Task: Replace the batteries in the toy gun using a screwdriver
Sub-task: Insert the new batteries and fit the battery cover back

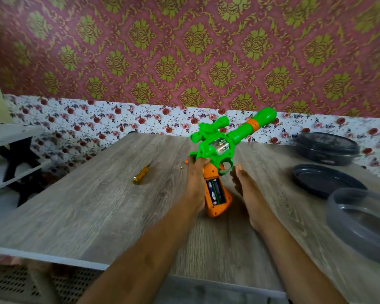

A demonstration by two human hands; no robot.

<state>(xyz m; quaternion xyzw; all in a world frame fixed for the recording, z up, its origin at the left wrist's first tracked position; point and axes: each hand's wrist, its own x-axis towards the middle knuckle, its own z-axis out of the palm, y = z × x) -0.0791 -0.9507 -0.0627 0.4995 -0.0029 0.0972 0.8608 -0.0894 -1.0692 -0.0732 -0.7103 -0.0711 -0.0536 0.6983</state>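
A green and orange toy gun (223, 145) is held above the wooden table (97, 207), barrel pointing up and to the right. My left hand (195, 183) grips it where the green body meets the orange handle. The battery compartment (216, 190) in the handle is uncovered, and two dark blue batteries lie inside. My right hand (247, 191) rests just right of the handle with straight fingers, holding nothing. A screwdriver (140, 174) with a yellow handle lies on the table to the left. A tiny screw (181, 167) lies near my left hand.
Three dark round containers or lids stand at the right: one at the back (326, 148), a shallow one (326, 179) in the middle, and a grey translucent one (364, 224) nearest. A white shelf (11, 137) stands to the left. Patterned walls close the back.
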